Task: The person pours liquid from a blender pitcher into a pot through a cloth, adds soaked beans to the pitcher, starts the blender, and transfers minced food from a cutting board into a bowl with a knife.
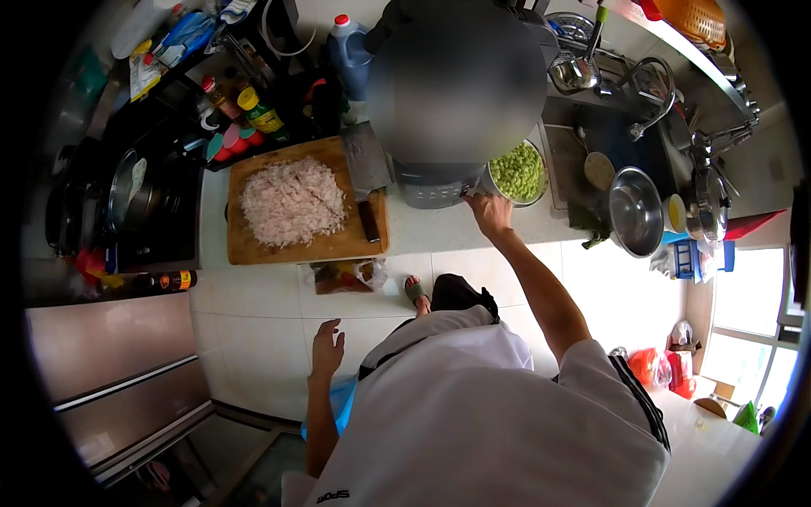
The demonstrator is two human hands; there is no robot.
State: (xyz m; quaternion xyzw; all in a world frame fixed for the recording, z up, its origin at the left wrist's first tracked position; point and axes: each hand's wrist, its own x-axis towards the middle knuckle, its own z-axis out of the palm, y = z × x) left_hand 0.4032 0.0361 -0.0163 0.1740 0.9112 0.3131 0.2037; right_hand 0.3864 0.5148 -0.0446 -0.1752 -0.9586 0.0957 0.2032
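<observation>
**Right hand (492, 216) at the bowl of chopped greens (519, 173), beside a dark appliance**

Measured from the middle of the view, the bowl stood at 2 o'clock on the pale counter (545, 225), heaped with small green pieces. The person's right hand was at its near left rim, fingers bent where the bowl met the foot of the dark appliance (435, 188). Whether those fingers pinched the rim or only rested there could not be told. The left hand (327, 348) hung at 7 o'clock, holding nothing, fingers loosely spread and thumb apart, with something blue (342, 404) beside its forearm.

The appliance crowded the space most: its bulk filled 12 to 1 o'clock, its upper part blurred, and it hid part of the bowl's far left side. At 10 o'clock lay a wooden cutting board (253, 250) with a broad mound of pale, finely chopped food (293, 203). A cleaver (365, 160) lay along the board's right side, between the mound and the appliance, handle toward the person.

A blue jug (351, 63) with a red cap stood towards 11 o'clock, and a yellow-capped bottle (262, 114) towards 10. At 2 o'clock, beyond the bowl, was the sink (621, 135); an empty steel bowl (636, 211) sat near it at 3. A black stove (160, 228) occupied 9 o'clock.
</observation>
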